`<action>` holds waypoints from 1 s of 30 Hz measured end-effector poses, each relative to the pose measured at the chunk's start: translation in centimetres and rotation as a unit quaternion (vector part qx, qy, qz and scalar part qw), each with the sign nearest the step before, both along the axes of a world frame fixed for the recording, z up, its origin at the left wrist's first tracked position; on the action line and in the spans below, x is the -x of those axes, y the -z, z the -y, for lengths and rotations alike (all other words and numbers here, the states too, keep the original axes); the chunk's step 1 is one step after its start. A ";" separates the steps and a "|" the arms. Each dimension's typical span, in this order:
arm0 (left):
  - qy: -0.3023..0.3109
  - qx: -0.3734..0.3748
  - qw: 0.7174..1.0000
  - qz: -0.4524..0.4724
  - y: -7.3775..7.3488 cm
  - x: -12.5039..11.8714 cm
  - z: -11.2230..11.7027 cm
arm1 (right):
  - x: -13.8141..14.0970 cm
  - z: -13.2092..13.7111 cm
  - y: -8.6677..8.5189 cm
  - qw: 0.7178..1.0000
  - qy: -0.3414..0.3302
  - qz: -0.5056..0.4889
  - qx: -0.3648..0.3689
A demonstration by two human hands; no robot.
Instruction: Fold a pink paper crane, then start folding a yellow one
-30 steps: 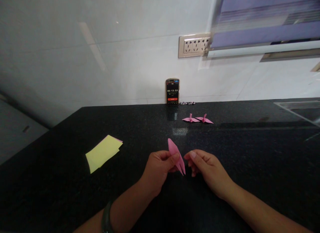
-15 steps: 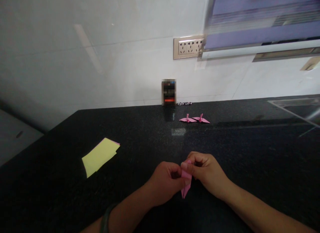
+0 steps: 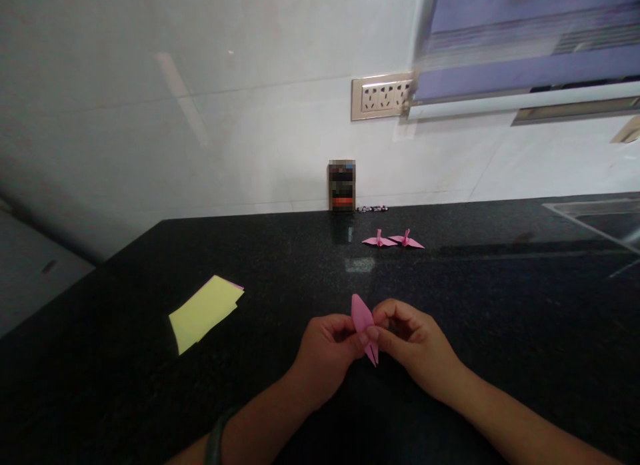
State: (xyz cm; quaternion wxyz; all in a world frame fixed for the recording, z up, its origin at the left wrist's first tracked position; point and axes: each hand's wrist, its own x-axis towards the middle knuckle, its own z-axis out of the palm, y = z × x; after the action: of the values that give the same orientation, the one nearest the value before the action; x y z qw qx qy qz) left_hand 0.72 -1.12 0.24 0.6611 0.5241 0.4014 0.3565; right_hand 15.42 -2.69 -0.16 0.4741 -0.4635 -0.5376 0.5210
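Pink paper point(image 3: 361, 313): lower centre of the frame, between both hands.
Left hand point(image 3: 325, 353): thumb and fingers pinching its left side.
Right hand point(image 3: 415, 335): thumb and fingertips closed on its right edge.
Upper tip point(image 3: 356, 299): hidden by right fingers half a second ago, now bare; handling seems shifted toward the middle.

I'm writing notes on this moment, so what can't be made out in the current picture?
All in the head view:
Folded pink paper: its middle is partly hidden by the left hand and right hand.
Phone: pixelation makes its screen unreadable.
Yellow sheet: it hides most of whatever lies beneath.
Bracelet: cut off by the bottom edge.
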 end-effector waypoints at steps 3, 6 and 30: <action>-0.024 -0.001 0.999 0.026 0.0 0.0 0.2 | 0.0 0.1 -0.2 1.000 0.003 -0.006 0.015; -0.052 -0.023 0.998 0.034 0.0 -0.1 0.3 | 0.0 0.1 -0.3 0.999 0.003 -0.015 0.033; -0.039 0.010 0.997 0.069 -0.5 0.2 0.2 | -1.3 -0.3 -0.4 0.992 -0.107 -0.031 -0.061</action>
State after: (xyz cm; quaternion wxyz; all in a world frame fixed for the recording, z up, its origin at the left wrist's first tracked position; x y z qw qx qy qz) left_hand 0.56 -1.33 0.70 0.6779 0.4757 0.3785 0.4135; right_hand 16.70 -2.37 0.26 0.4593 -0.3570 -0.6003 0.5489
